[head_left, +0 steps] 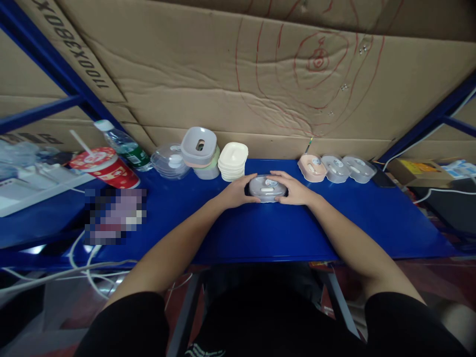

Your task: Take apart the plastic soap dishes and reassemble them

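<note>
A small grey soap box with a clear lid rests on the blue table in front of me. My left hand grips its left end, thumb at the front and fingers at the back. Around the right end, my right hand curls in the same way. Behind my left hand stands a stack of cream trays. Left of it are stacked grey, pink and green box bases and a pile of clear lids. Lidded boxes, one pink and two grey, line up beyond my right hand.
At the left are a red paper cup with a straw, a water bottle and a white power strip. A dark phone-like slab and a cardboard box lie right. A cardboard wall closes the back.
</note>
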{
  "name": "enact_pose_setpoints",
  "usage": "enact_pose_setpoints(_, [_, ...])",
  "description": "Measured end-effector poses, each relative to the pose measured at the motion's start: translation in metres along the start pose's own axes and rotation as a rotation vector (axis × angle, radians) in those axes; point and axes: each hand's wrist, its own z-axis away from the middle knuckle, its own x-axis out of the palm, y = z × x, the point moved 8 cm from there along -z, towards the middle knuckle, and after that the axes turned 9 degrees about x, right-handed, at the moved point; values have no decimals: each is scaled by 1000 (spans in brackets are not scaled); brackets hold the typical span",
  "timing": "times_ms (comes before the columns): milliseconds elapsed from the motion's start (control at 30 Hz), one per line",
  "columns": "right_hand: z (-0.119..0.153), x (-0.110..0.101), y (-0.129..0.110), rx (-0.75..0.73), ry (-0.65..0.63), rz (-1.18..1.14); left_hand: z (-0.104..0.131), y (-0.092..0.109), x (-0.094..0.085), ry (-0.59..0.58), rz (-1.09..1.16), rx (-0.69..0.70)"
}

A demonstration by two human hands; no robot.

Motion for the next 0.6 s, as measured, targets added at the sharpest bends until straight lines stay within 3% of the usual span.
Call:
enact_pose_setpoints(333, [-5,-3,14,153,-4,46,1,5,-1,-78,-43,-22])
enact_pose_setpoints(600, [-3,-6,16,275,83,218,0,6,1,-68,-255,-69])
